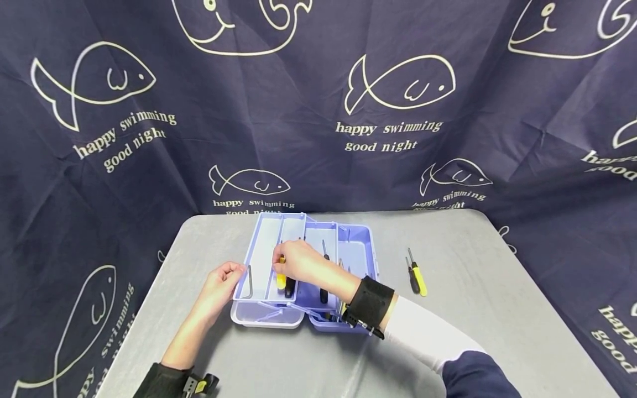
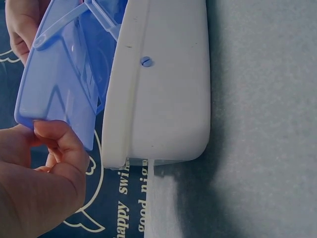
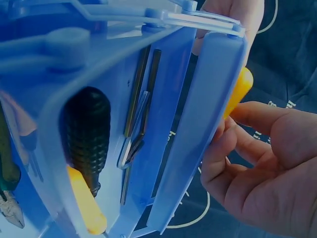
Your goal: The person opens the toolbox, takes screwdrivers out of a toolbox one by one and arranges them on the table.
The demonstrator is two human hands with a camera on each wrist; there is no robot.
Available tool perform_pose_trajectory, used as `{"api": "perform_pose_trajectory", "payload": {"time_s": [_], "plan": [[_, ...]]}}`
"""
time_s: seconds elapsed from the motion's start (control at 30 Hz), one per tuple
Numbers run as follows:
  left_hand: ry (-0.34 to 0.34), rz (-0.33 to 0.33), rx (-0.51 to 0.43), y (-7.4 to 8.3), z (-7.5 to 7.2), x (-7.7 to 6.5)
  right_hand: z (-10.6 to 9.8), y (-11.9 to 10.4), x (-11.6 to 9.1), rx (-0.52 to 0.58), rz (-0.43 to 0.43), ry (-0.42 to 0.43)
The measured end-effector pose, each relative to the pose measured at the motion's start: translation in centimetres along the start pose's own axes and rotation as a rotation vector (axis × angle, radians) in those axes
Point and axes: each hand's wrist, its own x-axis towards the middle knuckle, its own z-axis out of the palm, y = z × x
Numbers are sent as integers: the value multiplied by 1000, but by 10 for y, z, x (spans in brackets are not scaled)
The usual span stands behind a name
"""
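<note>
Your left hand (image 1: 221, 284) pinches the toolbox tray (image 1: 266, 237) at its edge, near a hex key (image 1: 250, 283); your right hand (image 1: 301, 261), fingers curled, pinches a yellow-handled screwdriver (image 1: 281, 280) beneath it, within that tray.

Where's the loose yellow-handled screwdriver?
Head view: the yellow-handled screwdriver lies on the table, right of the toolbox, beside the black-handled one.

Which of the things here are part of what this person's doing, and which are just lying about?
Part of the job, it seems:
toolbox, opened out
left hand, holding its edge
right hand, pinching a yellow handle

Just lying about:
black screwdriver and yellow-and-black screwdriver, untouched on the table, though possibly related
fish-print curtain, only a backdrop
</note>
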Motion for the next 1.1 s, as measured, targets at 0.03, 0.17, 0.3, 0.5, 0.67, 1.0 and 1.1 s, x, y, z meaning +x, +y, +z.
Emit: {"api": "perform_pose_trajectory", "payload": {"time_s": [0.03,0.17,0.3,0.5,0.67,1.0,1.1], "plan": [[0,1,0,0,0,0,0,1,-1,9,2,5],[-2,-2,-9,1,0,-1,0,4,-4,43,5,26],[-1,-12,-20,1,1,-2,-2,7,-7,85,-25,48],[0,-9,-25,1,1,-2,-5,11,-14,115,-87,93],[-1,0,-18,1,2,-2,-9,14,-23,113,-113,125],[13,-3,2,1,2,-1,-20,38,-49,101,-83,183],[14,-3,11,0,2,-2,-25,50,-57,103,-49,185]]}}
